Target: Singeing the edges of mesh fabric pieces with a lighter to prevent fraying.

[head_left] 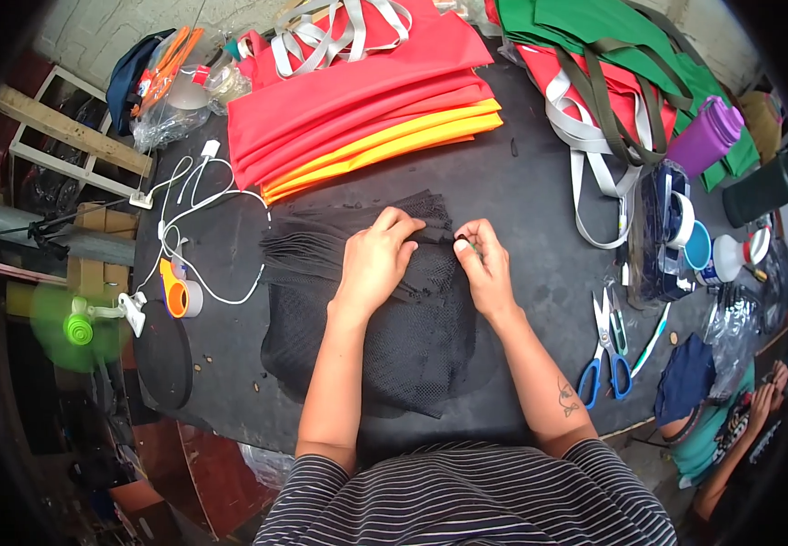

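A striped shirt point(467, 496) fronts the bench point(539, 227), where black mesh point(366, 350) lies; the left hand point(374, 259) half-curls over it, grip unclear, while the right hand point(487, 273) pinches a small black bit point(461, 238).

mesh fabric point(371, 350) is black, shirt point(457, 500) striped, bottle point(707, 136) purple.

Fisheye camera on that person's head — left of two — faces down at close range, covering both hands point(373, 261) and worktop point(539, 214).
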Motion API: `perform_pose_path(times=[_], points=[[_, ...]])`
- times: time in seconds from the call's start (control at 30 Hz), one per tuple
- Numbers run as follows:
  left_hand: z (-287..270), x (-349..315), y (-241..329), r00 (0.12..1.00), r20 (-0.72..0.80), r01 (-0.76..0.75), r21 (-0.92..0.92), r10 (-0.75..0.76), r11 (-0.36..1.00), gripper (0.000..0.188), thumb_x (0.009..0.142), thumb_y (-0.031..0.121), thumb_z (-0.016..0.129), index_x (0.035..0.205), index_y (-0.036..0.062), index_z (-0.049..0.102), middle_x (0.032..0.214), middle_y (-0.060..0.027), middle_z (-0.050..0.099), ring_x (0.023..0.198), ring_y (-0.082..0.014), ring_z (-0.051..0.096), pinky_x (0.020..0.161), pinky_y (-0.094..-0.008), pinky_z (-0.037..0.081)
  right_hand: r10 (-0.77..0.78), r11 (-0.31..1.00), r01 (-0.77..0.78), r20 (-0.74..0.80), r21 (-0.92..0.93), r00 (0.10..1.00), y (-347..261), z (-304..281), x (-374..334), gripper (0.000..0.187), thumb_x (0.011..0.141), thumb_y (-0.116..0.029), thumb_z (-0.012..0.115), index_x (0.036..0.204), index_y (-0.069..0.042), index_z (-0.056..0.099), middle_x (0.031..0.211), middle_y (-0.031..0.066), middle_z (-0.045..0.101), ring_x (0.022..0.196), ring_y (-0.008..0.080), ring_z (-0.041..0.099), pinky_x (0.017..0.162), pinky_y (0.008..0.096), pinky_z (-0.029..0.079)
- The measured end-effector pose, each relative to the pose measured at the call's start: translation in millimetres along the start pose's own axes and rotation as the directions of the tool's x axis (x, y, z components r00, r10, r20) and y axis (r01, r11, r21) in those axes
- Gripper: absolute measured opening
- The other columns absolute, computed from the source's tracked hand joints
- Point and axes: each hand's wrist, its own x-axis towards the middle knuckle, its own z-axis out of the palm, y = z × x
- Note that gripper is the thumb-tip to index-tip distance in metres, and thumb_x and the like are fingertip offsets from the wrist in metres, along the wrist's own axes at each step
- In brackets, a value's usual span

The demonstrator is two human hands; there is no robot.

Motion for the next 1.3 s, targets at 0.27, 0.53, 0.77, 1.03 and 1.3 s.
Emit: perform_pose_path(times=[0.27,0.53,0.77,1.03,1.3], points=[[-2,1,0,0.996,0.055,0.071,-0.085,-0.066,0.994,0.016,0.078,0.003,0.066,0.091,0.0039,0.057,0.091,-0.0095,0.061,0.081,-0.0321,0.065,0.069,-0.0393,0.051,-0.013,0.999,0.010,-0.059,-0.040,0.998,-1,-1,-6,0.022,0.085,-0.013,0.062,0.100,-0.003,0.049,0.084,0.0051,0.054,0.074,0.0138,0.052,0.070,0.0289,0.046],[-2,9,-15,0.974,0.038,0.221,-0.338,-0.222,0.915,0.011,0.085,0.007,0.063,0.092,-0.0005,0.062,0.087,-0.0146,0.064,0.081,-0.0299,0.065,0.073,-0.0346,0.049,-0.121,0.957,0.098,-0.069,-0.274,0.990,-18,8,16,0.036,0.076,-0.013,0.066,0.105,-0.006,0.045,0.084,0.0111,0.054,0.073,0.0271,0.059,0.066,0.0384,0.050],[5,13,-20,0.937,0.107,0.340,-0.485,-0.331,0.805,0.010,0.086,0.005,0.065,0.090,-0.0035,0.064,0.067,-0.0074,0.059,0.060,-0.0078,0.051,0.059,-0.0263,0.043,-0.054,0.928,0.068,0.047,-0.366,0.997,-32,14,27,0.038,0.077,-0.009,0.065,0.107,-0.005,0.043,0.083,0.0086,0.051,0.072,0.0218,0.056,0.068,0.0335,0.048],[4,13,-20,0.932,0.101,0.349,-0.511,-0.349,0.785,0.010,0.085,0.004,0.066,0.089,-0.0044,0.065,0.066,-0.0034,0.059,0.058,-0.0044,0.048,0.055,-0.0248,0.041,0.009,0.903,0.038,0.107,-0.428,0.994,-34,15,25,0.040,0.077,-0.017,0.064,0.109,-0.006,0.042,0.088,0.0150,0.058,0.081,0.0332,0.063,0.072,0.0436,0.051],[-3,9,-14,0.942,0.058,0.332,-0.313,-0.331,0.890,0.006,0.082,0.004,0.067,0.086,0.0004,0.064,0.073,-0.0060,0.063,0.068,-0.0139,0.055,0.068,-0.0297,0.044,-0.102,0.914,0.125,0.079,-0.386,0.992,-31,13,20,0.036,0.081,-0.020,0.066,0.105,-0.005,0.044,0.092,0.0142,0.060,0.080,0.0324,0.064,0.071,0.0421,0.052]])
